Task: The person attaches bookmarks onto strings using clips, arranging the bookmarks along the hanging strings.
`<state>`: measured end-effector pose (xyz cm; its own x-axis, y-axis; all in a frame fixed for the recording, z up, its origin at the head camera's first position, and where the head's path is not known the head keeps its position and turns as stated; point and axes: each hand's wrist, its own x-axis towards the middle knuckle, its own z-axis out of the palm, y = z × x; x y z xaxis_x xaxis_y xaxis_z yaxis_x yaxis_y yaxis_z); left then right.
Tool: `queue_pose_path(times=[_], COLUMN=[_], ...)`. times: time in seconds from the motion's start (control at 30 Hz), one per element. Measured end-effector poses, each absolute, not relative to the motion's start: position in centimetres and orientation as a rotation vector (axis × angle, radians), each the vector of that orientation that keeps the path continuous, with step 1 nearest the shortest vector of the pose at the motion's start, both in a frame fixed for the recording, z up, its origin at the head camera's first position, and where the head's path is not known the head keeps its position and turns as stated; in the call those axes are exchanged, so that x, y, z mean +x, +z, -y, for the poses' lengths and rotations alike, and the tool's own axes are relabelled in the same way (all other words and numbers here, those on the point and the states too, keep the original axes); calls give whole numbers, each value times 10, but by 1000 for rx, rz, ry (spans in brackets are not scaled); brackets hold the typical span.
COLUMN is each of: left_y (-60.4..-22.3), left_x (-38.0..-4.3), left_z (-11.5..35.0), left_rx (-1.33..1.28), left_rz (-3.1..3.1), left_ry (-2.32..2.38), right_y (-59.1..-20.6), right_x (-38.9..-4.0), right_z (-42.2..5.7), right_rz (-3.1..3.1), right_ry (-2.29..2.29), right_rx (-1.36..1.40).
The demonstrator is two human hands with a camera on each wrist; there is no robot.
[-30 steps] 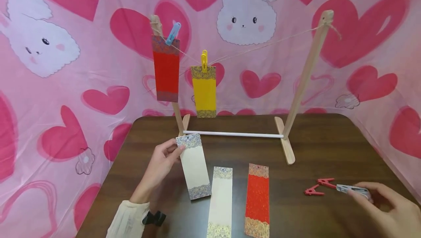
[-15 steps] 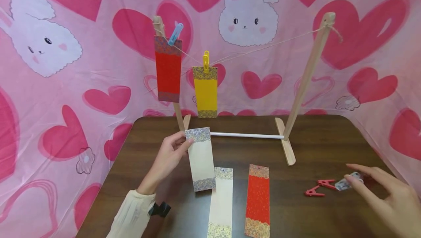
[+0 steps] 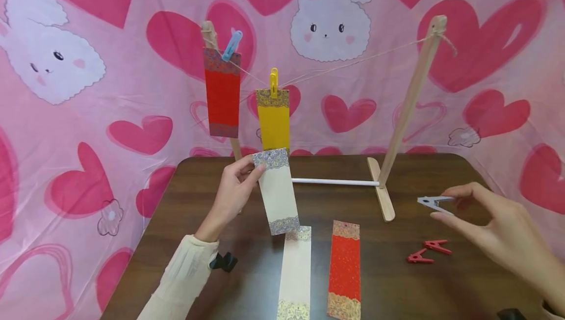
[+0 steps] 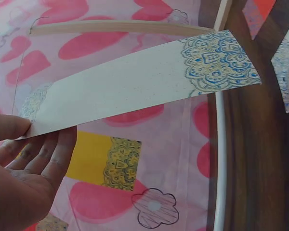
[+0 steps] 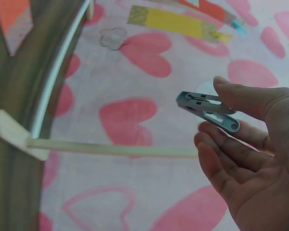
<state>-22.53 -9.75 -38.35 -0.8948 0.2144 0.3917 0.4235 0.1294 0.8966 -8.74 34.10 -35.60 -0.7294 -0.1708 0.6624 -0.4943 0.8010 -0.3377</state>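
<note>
My left hand (image 3: 231, 192) pinches a white bookmark (image 3: 279, 195) with blue lace-patterned ends by its top left edge, thumb in front and fingers behind. In the head view the card overlaps the bottom of a yellow bookmark (image 3: 273, 123) hanging on the string from a yellow clothespin (image 3: 274, 82). At the right, above the table, my right hand (image 3: 499, 222) pinches a grey clothespin (image 3: 434, 203) by its handle ends between thumb and fingers. Its jaws point left, toward the rack. The right wrist view shows this grey clothespin (image 5: 207, 109) close up.
A red bookmark (image 3: 222, 99) hangs at the left under a blue clothespin (image 3: 232, 45). The string (image 3: 353, 62) runs to the right wooden post (image 3: 412, 94). On the table lie another white bookmark (image 3: 296, 271), a red bookmark (image 3: 344, 266) and two red clothespins (image 3: 437, 246).
My left hand has raised the white bookmark up and to the right. My right hand has picked the grey clothespin up off the table, beside the red ones, and lifted it.
</note>
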Motion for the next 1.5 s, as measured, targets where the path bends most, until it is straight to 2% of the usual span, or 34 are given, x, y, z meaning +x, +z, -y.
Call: queue_pose_path(times=[0.33, 0.73, 1.03, 1.5], left_y=[-370, -336, -344, -315], left_x=[-239, -240, -267, -294], left_z=[76, 56, 41, 12], left_rx=[-740, -784, -870, -925], left_rz=[2142, 2199, 2189, 2074], left_ry=[-1921, -1729, -1708, -1808], right_y=[-320, -278, -246, -192], right_x=[-116, -143, -168, -229], right_z=[-326, -301, -279, -215], right_rz=[2257, 2195, 2202, 2164], right_ry=[611, 672, 659, 438], right_rx=[659, 730, 895, 966])
